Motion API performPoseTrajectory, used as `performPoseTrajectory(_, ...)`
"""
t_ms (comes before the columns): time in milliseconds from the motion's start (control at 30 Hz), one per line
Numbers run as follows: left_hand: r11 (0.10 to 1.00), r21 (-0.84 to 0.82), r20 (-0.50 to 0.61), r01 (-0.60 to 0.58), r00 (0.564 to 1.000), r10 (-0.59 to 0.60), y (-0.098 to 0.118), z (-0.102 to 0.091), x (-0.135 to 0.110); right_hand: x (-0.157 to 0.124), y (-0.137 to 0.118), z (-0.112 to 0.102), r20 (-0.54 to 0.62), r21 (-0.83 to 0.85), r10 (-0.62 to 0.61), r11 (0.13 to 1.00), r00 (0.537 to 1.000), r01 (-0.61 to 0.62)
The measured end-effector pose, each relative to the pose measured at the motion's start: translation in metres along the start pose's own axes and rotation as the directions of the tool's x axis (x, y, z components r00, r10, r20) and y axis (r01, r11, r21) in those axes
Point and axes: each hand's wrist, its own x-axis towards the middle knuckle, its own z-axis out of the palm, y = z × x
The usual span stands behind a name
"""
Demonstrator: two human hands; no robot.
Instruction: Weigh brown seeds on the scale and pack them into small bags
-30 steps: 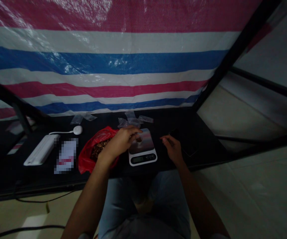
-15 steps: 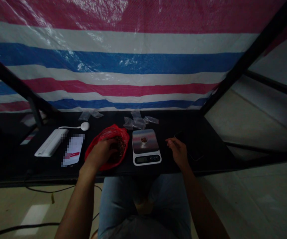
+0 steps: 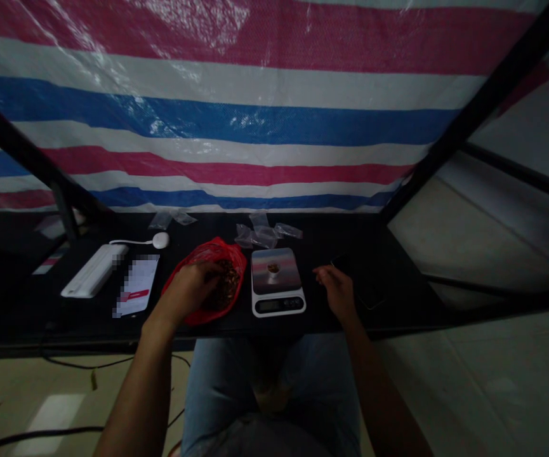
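My left hand (image 3: 191,287) reaches into a red plastic bag (image 3: 168,282), fingers bent together over a heap of small brown pieces (image 3: 229,285). Its fingertips are dark, and what they grip cannot be made out. To the right of the bag is a white digital scale (image 3: 255,298) with a metal plate. A tiny white cup (image 3: 273,277) holding brown bits stands on that plate. Beside the scale, my right hand (image 3: 337,285) hovers or rests with its fingers curled and the tips pressed together; anything in them is too small to see.
Several small clear plastic bags (image 3: 264,237) lie behind the scale, and more bags (image 3: 160,220) lie farther left. A phone (image 3: 137,285) and a white power bank (image 3: 94,273) with a cable are at left. A dark phone-like object (image 3: 372,298) lies right of my right hand. Striped sheeting (image 3: 274,127) hangs behind.
My left hand has drawn slightly back and left within the red bag, its fingers more gathered. The right hand keeps its pose beside the scale. The view has shifted a little.
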Motion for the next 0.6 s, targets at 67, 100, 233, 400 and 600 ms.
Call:
performPoseTrajectory(67, 0.996, -0.062, -0.042, -0.068, 0.997, 0.066, 0.008, -0.007, 0.003, 0.000, -0.001, 0.000, 0.004, 0.001, -0.005, 1.000, 1.000, 0.005)
performPoseTrajectory(100, 0.990, -0.092, -0.067, -0.109, 0.992, 0.103, 0.014, -0.010, 0.005, 0.000, -0.002, 0.000, 0.006, -0.002, -0.006, 1.000, 1.000, 0.006)
performPoseTrajectory(233, 0.948, -0.198, -0.107, -0.251, 0.966, 0.233, 0.047, -0.014, 0.023, 0.000, -0.004, 0.000, 0.009, -0.006, 0.006, 1.000, 1.000, -0.006)
performPoseTrajectory(400, 0.885, -0.288, -0.096, -0.366, 0.930, 0.354, 0.086, 0.006, 0.046, 0.000, -0.002, 0.000, 0.007, 0.003, 0.015, 1.000, 1.000, -0.015)
performPoseTrajectory(600, 0.908, -0.251, -0.046, -0.336, 0.941, 0.335, 0.098, 0.025, 0.053, 0.001, -0.004, 0.000, 0.018, 0.000, -0.004, 1.000, 1.000, 0.004)
